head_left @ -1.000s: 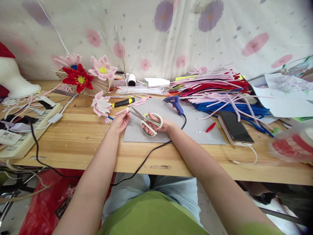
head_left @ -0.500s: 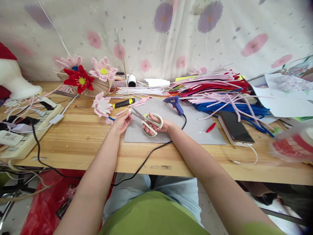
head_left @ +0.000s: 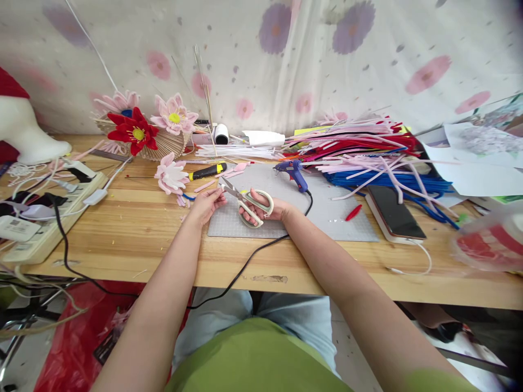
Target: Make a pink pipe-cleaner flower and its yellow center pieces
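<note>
Left hand (head_left: 207, 204) nearer scissors (head_left: 245, 200) (in right grip (head_left: 261, 209)).

Bare wood of the light wooden table (head_left: 134, 228) lies open left of the grey cutting mat (head_left: 327, 218). A pink paper flower (head_left: 170, 175) and yellow-black utility knife (head_left: 207, 171) crowd the back; the blue glue gun (head_left: 292, 171) and its black cable (head_left: 261, 247) cross the mat, and a black phone (head_left: 394, 213) bounds its right.

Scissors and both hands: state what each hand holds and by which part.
The right hand holds the scissors by the handle loops, blades open. The left hand pinches something small at the blade tips; too small to identify.
</note>
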{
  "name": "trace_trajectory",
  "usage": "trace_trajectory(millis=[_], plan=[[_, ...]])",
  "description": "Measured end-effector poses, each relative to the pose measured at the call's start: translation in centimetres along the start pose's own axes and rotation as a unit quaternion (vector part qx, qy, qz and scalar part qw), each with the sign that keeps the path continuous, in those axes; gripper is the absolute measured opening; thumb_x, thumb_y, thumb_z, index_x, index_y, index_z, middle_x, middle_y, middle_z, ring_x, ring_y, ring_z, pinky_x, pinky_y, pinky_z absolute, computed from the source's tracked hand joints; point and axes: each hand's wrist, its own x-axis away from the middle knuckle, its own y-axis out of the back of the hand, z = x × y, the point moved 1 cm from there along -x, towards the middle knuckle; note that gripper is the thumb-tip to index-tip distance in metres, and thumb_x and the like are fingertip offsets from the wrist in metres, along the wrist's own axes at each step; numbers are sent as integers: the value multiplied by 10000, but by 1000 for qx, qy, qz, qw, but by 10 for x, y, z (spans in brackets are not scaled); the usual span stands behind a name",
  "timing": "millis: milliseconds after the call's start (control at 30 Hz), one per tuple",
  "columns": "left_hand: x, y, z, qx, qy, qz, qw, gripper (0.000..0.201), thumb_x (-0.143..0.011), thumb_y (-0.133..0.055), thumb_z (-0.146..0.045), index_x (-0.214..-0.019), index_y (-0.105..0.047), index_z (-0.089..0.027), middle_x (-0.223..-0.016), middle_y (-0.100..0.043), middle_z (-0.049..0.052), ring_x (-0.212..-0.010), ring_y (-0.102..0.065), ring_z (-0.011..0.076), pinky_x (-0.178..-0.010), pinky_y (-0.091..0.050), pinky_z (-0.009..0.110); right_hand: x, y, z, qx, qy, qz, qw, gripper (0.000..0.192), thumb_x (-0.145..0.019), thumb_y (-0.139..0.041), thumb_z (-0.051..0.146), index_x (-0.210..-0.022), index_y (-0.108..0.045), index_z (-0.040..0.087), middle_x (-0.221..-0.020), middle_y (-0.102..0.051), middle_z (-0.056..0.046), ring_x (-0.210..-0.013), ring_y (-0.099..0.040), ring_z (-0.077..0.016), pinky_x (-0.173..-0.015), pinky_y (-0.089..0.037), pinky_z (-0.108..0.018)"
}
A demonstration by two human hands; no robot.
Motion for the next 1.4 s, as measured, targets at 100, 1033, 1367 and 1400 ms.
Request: trace_trajectory(millis=[100, 1033, 1367, 1400], plan=[[2, -3, 1, -12, -16, 17, 1000, 86, -689, -668, -153, -684, -620, -83, -562, -557, -4, -505, -539, 55, -528, -502, 176, -1, -1, 0, -6, -1, 2, 1000, 668, -824, -200, 654, -830, -568, 97, -652, -605, -60, -513, -566, -114, -485, -459, -231], [1, -12, 9, -164, -82, -37, 982, 95, -661, -673, -174, -620, -643, -95, -491, -544, -7, -464, -526, 94, -502, -473, 223, 1, 4, 1, -63, 42, -52, 996, 489, -863, -303, 576, -729, -480, 140, -470, -303, 74, -352, -215, -23, -313, -173, -127], [2, -12, 9, -169, -133, -26, 976, 160, -659, -675, -280, -673, -644, -124, -628, -603, 12, -565, -552, 93, -520, -475, 198, 31, 22, 11, 395, 77, -451, 797, 287, -751, -570, 465, -740, -505, 185, -667, -537, -41, -658, -532, -165, -558, -383, -252], [1, -11, 10, -185, -142, -23, 972, 168, -663, -669, -293, -678, -637, -128, -648, -607, 14, -574, -556, 94, -517, -472, 195, 31, 24, 10, 462, 62, -486, 739, 248, -756, -569, 424, -759, -520, 181, -759, -568, -75, -764, -550, -198, -633, -400, -276]])
